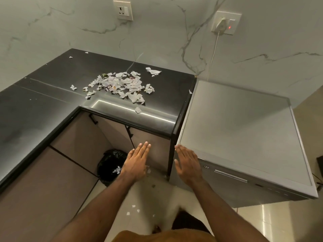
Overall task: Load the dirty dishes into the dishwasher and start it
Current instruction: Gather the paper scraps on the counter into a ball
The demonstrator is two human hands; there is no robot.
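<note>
The grey dishwasher stands at the right with its door closed; a lit display and a long handle show along its front top edge. My right hand is held flat with straight fingers beside the dishwasher's front left corner, holding nothing. My left hand is also flat and empty, hovering in front of the beige cabinet door. No dishes are in view.
A dark L-shaped countertop carries a pile of torn paper scraps. A black bin bag sits on the floor by the cabinets. Small scraps litter the floor. A plug with a red light is on the marble wall.
</note>
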